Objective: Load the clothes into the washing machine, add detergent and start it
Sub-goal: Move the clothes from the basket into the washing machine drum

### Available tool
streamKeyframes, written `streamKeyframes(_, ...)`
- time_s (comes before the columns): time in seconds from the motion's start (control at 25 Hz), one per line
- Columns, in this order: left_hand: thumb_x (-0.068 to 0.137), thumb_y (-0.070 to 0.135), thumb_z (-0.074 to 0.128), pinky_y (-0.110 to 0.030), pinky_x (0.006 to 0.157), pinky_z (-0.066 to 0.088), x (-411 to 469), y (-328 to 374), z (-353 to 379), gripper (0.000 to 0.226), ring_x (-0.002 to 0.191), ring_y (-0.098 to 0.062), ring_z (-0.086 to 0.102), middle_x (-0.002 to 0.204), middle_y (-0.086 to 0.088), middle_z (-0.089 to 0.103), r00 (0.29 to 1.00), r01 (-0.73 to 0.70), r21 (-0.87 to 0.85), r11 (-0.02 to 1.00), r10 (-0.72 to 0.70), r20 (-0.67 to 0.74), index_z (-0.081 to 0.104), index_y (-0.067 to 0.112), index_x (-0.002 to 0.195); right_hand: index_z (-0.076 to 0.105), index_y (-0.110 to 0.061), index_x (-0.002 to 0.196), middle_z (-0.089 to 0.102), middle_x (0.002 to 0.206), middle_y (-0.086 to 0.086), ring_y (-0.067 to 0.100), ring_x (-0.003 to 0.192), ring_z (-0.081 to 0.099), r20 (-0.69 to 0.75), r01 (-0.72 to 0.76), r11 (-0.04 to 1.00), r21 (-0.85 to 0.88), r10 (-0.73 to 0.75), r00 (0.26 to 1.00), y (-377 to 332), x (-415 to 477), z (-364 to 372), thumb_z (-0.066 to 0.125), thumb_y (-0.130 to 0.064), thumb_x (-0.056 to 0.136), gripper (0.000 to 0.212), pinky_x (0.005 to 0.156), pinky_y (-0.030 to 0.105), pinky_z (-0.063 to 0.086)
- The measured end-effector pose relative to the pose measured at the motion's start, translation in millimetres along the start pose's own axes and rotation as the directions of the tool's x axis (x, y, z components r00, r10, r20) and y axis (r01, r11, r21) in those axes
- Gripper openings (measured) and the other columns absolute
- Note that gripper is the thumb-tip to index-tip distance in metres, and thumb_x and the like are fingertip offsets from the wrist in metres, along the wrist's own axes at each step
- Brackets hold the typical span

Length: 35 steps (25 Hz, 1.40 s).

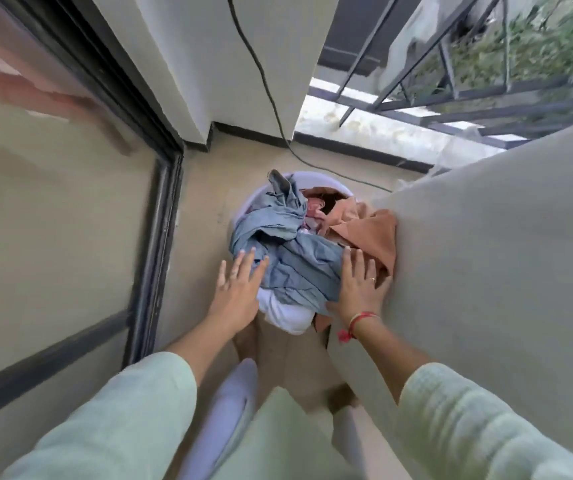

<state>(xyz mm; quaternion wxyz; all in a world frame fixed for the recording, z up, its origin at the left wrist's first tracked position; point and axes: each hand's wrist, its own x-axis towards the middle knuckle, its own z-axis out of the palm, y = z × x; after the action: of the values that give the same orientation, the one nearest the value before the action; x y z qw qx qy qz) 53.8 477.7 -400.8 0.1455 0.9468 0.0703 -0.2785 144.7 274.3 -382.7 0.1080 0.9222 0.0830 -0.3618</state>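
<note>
The person is standing over a round pale purple plastic laundry basket point(326, 180) that is sitting on the tan floor point(205, 188). It is sitting between a big glass door with a dark frame point(160, 202) and a tall grey wall point(485, 254). The basket is holding a full heap of clothes. A crumpled grey-blue cloth point(298, 261) is lying on top, and an orange-brown cloth point(371, 233) is hanging over the right edge against the wall. A white cloth point(285, 313) is bulging out at the near side. The left hand point(240, 289) is reaching to the left side of the heap with a wide grip, its straight, spread fingers just reaching the blue cloth. The right hand point(357, 289) is lying flat on the right side of the heap, also with a wide grip and holding nothing. No washing machine is showing here. It looks like the person is getting ready to lift the load. To do this well, both hands should be going low on the two sides and tucking in the hanging orange and white cloths first, so nothing is dropping out. The lift should be staying level. A thin black cable point(264, 81) is running down the wall to the floor behind the basket, so feet should be stepping with care.
</note>
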Motion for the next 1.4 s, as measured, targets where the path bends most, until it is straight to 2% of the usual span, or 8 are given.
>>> streamKeyframes(0.16, 0.088, 0.008, 0.051, -0.041, 0.091, 0.042, 50, -4, 13, 0.077, 0.121, -0.033, 0.046, 0.141, -0.013, 0.036, 0.998, 0.039, 0.117, 0.992, -0.044, 0.036, 0.009, 0.027, 0.15, 0.039, -0.023, 0.133, 0.054, 0.106, 0.009, 0.032, 0.094, 0.056, -0.218, 0.027, 0.993, -0.111, -0.05, 0.975, -7, 33, 31, 0.073, -0.03, 0.069, 0.073, 0.088, 0.053, 0.041)
streamKeyframes(0.32, 0.091, 0.002, 0.045, -0.038, 0.081, 0.047, 54, 0, -18, 0.033, 0.106, -0.033, 0.057, 0.117, -0.014, 0.052, 0.976, 0.046, 0.201, 0.979, -0.086, 0.199, 0.052, 0.009, 0.123, 0.062, -0.019, 0.093, 0.061, 0.08, 0.009, 0.031, 0.06, 0.059, -0.365, 0.158, 0.987, -0.042, -0.163, 0.917, -1, 14, 13, 0.077, -0.017, 0.059, 0.037, 0.058, 0.034, 0.045)
streamKeyframes(0.44, 0.09, 0.007, 0.05, -0.039, 0.089, 0.044, 28, 1, -31, 0.03, 0.114, -0.029, 0.052, 0.12, -0.01, 0.052, 0.987, 0.082, 0.134, 0.988, -0.099, 0.125, 0.052, 0.012, 0.12, 0.065, -0.015, 0.087, 0.061, 0.074, 0.008, 0.03, 0.052, 0.059, -0.392, 0.215, 0.977, -0.004, -0.199, 0.898, 16, -14, -7, 0.076, -0.013, 0.061, 0.028, 0.046, 0.03, 0.044)
streamKeyframes(0.64, 0.077, 0.033, 0.072, -0.045, 0.1, 0.036, 4, 2, -30, 0.089, 0.127, -0.032, 0.039, 0.144, -0.008, 0.025, 0.984, 0.093, -0.059, 0.994, -0.082, 0.16, 0.017, 0.028, 0.146, 0.067, -0.007, 0.089, 0.061, 0.081, 0.018, 0.04, 0.067, 0.06, -0.358, 0.215, 0.955, 0.202, -0.132, 0.924, 28, -46, -32, 0.062, -0.006, 0.079, 0.012, 0.053, 0.038, 0.046)
streamKeyframes(0.84, 0.094, 0.033, 0.049, -0.046, 0.1, 0.034, 7, 12, -34, 0.031, 0.127, -0.028, 0.036, 0.138, -0.006, 0.037, 0.981, 0.167, -0.057, 0.984, -0.16, 0.111, 0.051, 0.022, 0.123, 0.068, -0.004, 0.076, 0.061, 0.078, 0.017, 0.037, 0.069, 0.059, -0.47, 0.267, 0.885, 0.38, -0.064, 0.88, 32, -71, -45, 0.061, -0.002, 0.076, 0.007, 0.058, 0.038, 0.049)
streamKeyframes(0.96, 0.096, 0.029, 0.038, -0.043, 0.089, 0.04, -16, 7, -40, 0.025, 0.116, -0.029, 0.047, 0.118, -0.008, 0.053, 0.987, 0.075, -0.264, 0.962, -0.11, -0.12, 0.054, 0.013, 0.106, 0.067, -0.005, 0.076, 0.059, 0.077, 0.016, 0.038, 0.07, 0.058, -0.477, 0.221, 0.876, 0.429, 0.012, 0.879, 38, -95, -49, 0.061, -0.007, 0.079, 0.008, 0.058, 0.039, 0.045)
streamKeyframes(1.12, 0.091, 0.035, 0.026, -0.035, 0.054, 0.035, -40, 22, -106, 0.036, 0.06, -0.031, 0.051, 0.07, -0.013, 0.055, 0.877, -0.144, -0.539, 0.83, -0.145, -0.458, 0.048, 0.007, 0.089, 0.068, -0.013, 0.098, 0.063, 0.098, 0.014, 0.037, 0.089, 0.059, -0.409, 0.1, 0.836, 0.54, 0.156, 0.899, 44, -107, -69, 0.059, -0.016, 0.085, 0.016, 0.068, 0.036, 0.042)
streamKeyframes(1.4, 0.086, 0.029, 0.041, -0.028, 0.033, 0.035, -89, 78, -189, 0.02, 0.04, -0.03, 0.05, 0.048, -0.005, 0.051, 0.653, -0.481, 0.01, 0.877, 0.366, -0.663, 0.045, 0.015, 0.073, 0.019, -0.022, 0.148, 0.019, 0.151, -0.001, 0.007, 0.135, 0.015, -0.303, 0.435, 0.698, 0.569, -0.314, 0.9, 6, -110, -120, 0.082, -0.032, 0.061, 0.108, 0.107, 0.027, 0.019)
